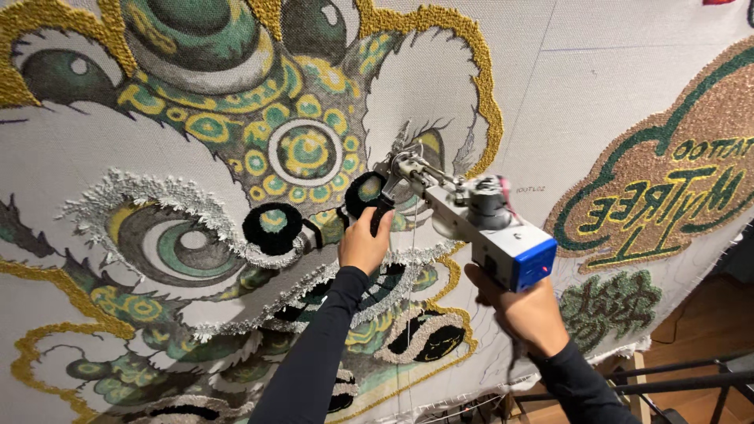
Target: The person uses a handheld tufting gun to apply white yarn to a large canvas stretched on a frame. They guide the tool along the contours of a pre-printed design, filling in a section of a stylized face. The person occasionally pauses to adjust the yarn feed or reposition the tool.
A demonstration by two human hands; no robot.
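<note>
Both hands grip the tufting gun (471, 216) against the cloth (565, 102)
Left hand (363, 243) wraps the front handle; right hand (525, 310) clasps the rear; gun points far-left

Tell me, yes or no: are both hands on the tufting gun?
Yes, the left hand grips the black front handle and the right hand holds the rear of the tufting gun.

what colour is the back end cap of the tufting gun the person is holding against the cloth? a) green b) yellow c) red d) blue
d: the tufting gun has a blue block at its rear end, just above the right hand that holds it from below, while the left hand grips the black front handle near the stretched cloth.
</note>
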